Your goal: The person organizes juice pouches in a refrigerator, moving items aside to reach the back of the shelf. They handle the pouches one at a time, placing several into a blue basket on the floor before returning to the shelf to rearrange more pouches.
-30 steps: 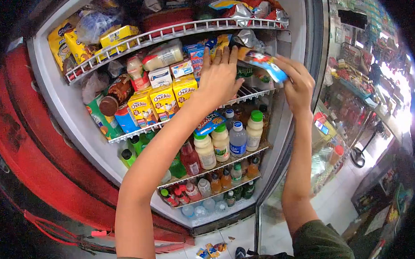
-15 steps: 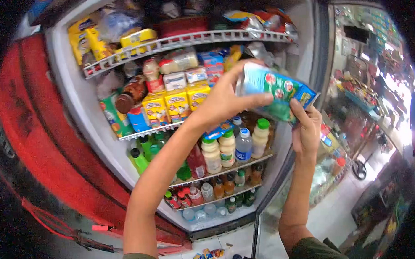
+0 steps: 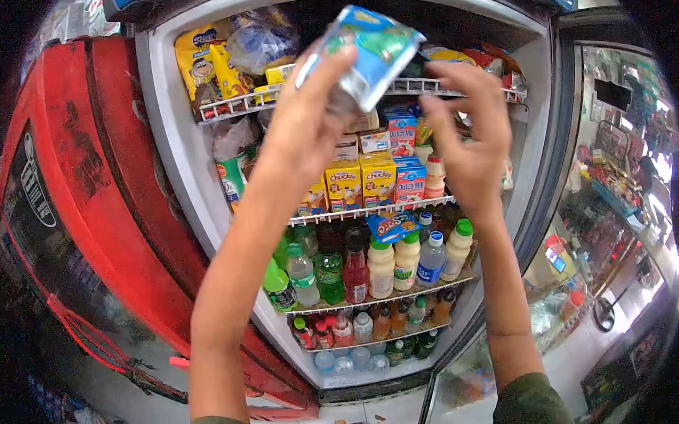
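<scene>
Clasping the packet (image 3: 382, 50), the left grip (image 3: 300, 124) is now higher, before the top shelf (image 3: 227, 107); the right grip (image 3: 473, 136), on the packet half a second ago, stands apart beside it, fingers spread.

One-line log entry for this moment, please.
left hand: holds packet | right hand: open, apart from packet | fridge: open, stocked

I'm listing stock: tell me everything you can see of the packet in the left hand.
The packet is flat and roughly rectangular, blue and green with pale edges, apparently glossy plastic or foil. Blur hides its lettering. It is held tilted, by its left side, in the left hand, before the upper shelf. The right hand appears apart from it.
</scene>
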Demonstrator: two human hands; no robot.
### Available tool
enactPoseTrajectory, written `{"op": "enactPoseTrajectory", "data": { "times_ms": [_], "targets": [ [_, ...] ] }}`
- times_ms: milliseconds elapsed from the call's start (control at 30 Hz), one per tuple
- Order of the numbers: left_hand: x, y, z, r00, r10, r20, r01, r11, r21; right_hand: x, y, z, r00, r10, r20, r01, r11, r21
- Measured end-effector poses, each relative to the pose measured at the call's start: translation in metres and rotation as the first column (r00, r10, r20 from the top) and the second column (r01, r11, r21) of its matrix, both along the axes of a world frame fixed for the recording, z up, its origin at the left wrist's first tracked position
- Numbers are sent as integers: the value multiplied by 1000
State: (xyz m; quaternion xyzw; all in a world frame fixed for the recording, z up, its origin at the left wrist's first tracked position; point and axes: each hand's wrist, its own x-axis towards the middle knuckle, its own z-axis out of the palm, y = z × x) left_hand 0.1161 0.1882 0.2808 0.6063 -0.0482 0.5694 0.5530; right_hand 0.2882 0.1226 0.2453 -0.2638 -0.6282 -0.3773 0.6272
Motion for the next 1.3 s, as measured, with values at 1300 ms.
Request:
{"op": "enactPoseTrajectory", "data": {
  "times_ms": [1300],
  "targets": [
    [16,56,-13,255,803,538,-598,-306,741,-30,284,207,849,-525,62,466,798,384]
  ]
}}
